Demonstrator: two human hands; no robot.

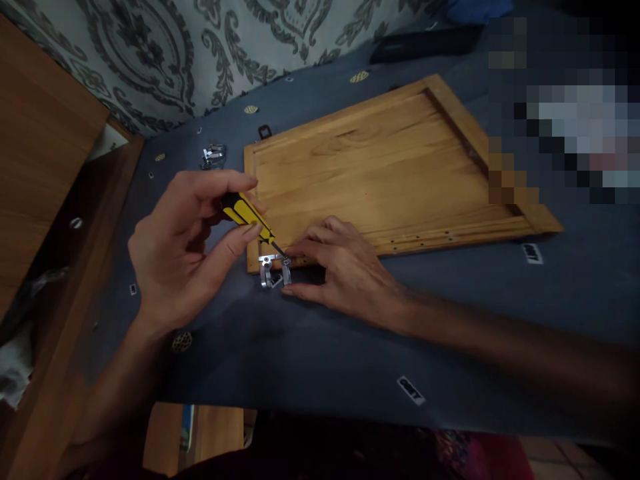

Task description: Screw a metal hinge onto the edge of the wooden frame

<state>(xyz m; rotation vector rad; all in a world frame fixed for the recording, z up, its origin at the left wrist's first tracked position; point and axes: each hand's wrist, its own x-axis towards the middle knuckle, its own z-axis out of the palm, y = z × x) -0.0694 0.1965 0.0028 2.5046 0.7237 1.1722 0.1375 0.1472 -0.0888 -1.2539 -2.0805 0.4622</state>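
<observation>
My left hand (187,250) is closed around the yellow and black handle of a screwdriver (247,215). Its tip meets a metal hinge (274,263) at the near left corner of a wooden cabinet door (360,177). With fingertips on the door's edge and thumb below, my right hand (345,270) pinches the right part of the hinge. The door lies flat on a blue patterned cloth, its framed side up. Small holes run along its near edge. Whether a screw sits under the tip is too small to tell.
More metal hinges (214,155) lie on the cloth beyond my left hand. A dark bracket-like piece (265,132) rests by the door's far left corner. Wooden furniture (45,133) borders the left side, and a long black object (425,44) lies at the back.
</observation>
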